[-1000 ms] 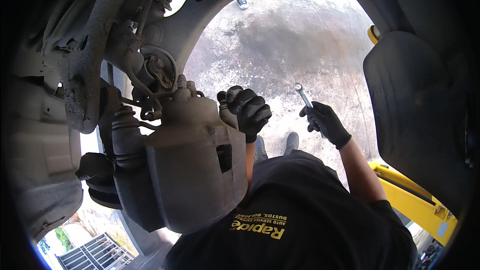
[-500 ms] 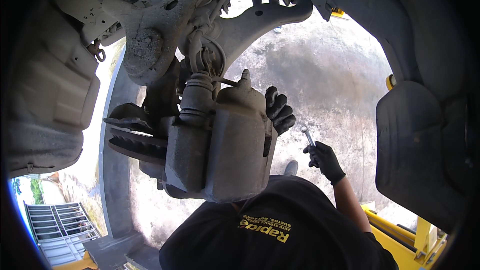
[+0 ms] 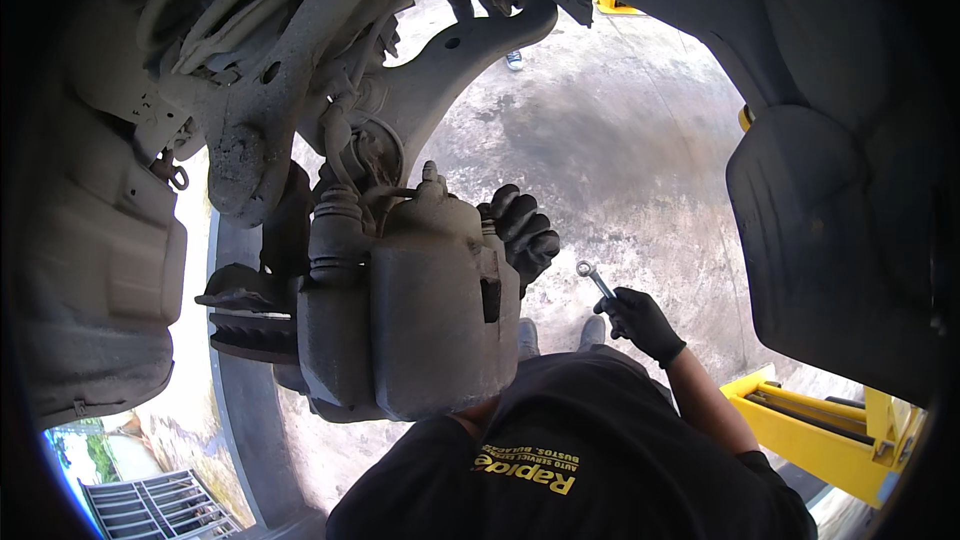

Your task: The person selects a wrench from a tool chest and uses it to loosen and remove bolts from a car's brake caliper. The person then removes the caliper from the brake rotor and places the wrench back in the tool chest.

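Observation:
A dusty grey brake caliper (image 3: 440, 320) hangs in the middle, beside the edge of a brake disc (image 3: 255, 335) and a ribbed rubber boot (image 3: 337, 225). My left hand (image 3: 524, 232), in a black glove, is at the caliper's upper right side. Its fingers are curled against the caliper, while the palm and most of the arm are hidden behind it. Lower right, my black-gloved right hand (image 3: 645, 325) is closed around a silver wrench (image 3: 597, 280). The wrench's ring end points up and left, apart from the caliper.
Above the caliper are a suspension arm (image 3: 440, 60) and a coil spring (image 3: 215, 15). A dark wheel-arch liner (image 3: 820, 240) curves down on the right. Yellow lift parts (image 3: 800, 440) stand at lower right, and a metal rack (image 3: 160, 505) at lower left. Another person's shoe (image 3: 514, 60) shows beyond.
The view has shifted, so the caliper and both hands appear further left, the caliper a little lower. My left hand stays at the caliper; my right still holds the wrench.

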`<state>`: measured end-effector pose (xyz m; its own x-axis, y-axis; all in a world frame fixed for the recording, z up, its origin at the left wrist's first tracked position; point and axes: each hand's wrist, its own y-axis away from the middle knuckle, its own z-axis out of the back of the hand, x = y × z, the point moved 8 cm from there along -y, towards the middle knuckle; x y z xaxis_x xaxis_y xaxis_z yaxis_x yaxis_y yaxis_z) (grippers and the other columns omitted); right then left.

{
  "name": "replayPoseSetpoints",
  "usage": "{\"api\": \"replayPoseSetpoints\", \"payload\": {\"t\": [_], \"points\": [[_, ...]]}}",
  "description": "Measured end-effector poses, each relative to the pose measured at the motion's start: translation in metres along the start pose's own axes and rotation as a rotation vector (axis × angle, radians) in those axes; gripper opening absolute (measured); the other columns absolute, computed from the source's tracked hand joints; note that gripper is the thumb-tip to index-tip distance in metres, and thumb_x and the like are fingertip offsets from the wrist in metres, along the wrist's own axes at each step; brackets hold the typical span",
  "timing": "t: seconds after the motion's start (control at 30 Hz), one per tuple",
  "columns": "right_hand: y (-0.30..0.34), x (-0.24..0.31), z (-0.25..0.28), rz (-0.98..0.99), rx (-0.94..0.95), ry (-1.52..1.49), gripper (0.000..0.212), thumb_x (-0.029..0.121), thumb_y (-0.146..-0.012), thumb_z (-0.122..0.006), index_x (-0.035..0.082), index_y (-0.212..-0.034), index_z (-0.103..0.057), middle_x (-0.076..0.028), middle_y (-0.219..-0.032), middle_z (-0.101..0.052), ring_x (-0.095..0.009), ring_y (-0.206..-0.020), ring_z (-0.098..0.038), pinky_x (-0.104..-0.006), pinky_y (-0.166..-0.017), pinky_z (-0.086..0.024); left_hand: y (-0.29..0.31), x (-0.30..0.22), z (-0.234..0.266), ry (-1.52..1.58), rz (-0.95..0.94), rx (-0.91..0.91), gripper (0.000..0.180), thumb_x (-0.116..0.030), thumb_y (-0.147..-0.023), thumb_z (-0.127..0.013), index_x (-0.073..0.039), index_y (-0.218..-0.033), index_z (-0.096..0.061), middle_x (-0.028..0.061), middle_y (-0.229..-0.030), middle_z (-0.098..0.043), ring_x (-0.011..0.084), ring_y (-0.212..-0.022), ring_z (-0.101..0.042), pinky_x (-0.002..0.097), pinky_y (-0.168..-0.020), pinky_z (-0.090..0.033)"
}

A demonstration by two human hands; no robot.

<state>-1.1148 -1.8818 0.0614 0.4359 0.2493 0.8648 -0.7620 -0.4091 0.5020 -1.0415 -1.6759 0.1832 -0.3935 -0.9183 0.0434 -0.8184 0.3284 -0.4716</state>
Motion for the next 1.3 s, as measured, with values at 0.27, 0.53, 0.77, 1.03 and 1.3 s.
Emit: {"api": "replayPoseSetpoints", "payload": {"t": [0.27, 0.53, 0.77, 1.03, 1.3], "points": [[-0.005, -0.047, -0.008, -0.050, -0.118, -0.117, 0.025, 0.023, -0.105, -0.057, 0.004, -0.098, -0.072, 0.003, -0.071, -0.050, -0.006, -0.060, -0.048, -0.0257, -0.057, -0.043, -0.001, 0.002, -0.005, 0.107, 0.003, 0.044, 0.012, -0.028, -0.100, -0.059, -0.020, -0.091, -0.061, -0.0039, -0.080, -0.061, 0.0100, -0.069, -0.060, 0.0297, -0.069, -0.045], [-0.033, -0.117, -0.045, -0.161, -0.101, -0.250, 0.024, 0.024, -0.105, -0.060, 0.003, -0.098, -0.068, 0.002, -0.072, -0.057, -0.006, -0.061, -0.055, -0.0267, -0.059, -0.047, -0.018, 0.002, -0.015, 0.064, 0.029, 0.195, 0.019, -0.036, -0.103, -0.058, -0.022, -0.090, -0.057, -0.0044, -0.083, -0.060, 0.0123, -0.074, -0.058, 0.0322, -0.071, -0.044], [-0.036, -0.175, -0.048, -0.124, 0.045, -0.104, 0.023, 0.025, -0.105, -0.059, 0.005, -0.102, -0.069, 0.001, -0.071, -0.058, -0.006, -0.063, -0.053, -0.0269, -0.059, -0.046, -0.015, -0.012, -0.019, -0.112, -0.134, 0.067, 0.004, -0.015, -0.096, -0.060, -0.017, -0.099, -0.060, -0.0040, -0.087, -0.062, 0.0086, -0.071, -0.060, 0.0274, -0.072, -0.052], [-0.051, -0.206, -0.016, -0.150, -0.073, -0.309, 0.020, 0.016, -0.107, -0.054, 0.006, -0.120, -0.065, 0.003, -0.078, -0.053, -0.007, -0.065, -0.053, -0.0269, -0.057, -0.047, -0.017, -0.017, -0.021, -0.286, -0.085, 0.115, 0.015, -0.027, -0.104, -0.057, -0.016, -0.094, -0.056, -0.0041, -0.080, -0.059, 0.0087, -0.074, -0.061, 0.0301, -0.082, -0.052], [-0.068, -0.137, -0.009, 0.041, -0.003, -0.195, 0.020, 0.011, -0.105, -0.051, 0.003, -0.118, -0.065, 0.001, -0.073, -0.055, -0.006, -0.061, -0.053, -0.0249, -0.059, -0.051, -0.019, -0.019, -0.009, -0.182, 0.026, 0.264, 0.014, -0.029, -0.104, -0.058, -0.018, -0.101, -0.066, -0.0059, -0.089, -0.066, 0.0070, -0.080, -0.061, 0.0260, -0.082, -0.052]]}}
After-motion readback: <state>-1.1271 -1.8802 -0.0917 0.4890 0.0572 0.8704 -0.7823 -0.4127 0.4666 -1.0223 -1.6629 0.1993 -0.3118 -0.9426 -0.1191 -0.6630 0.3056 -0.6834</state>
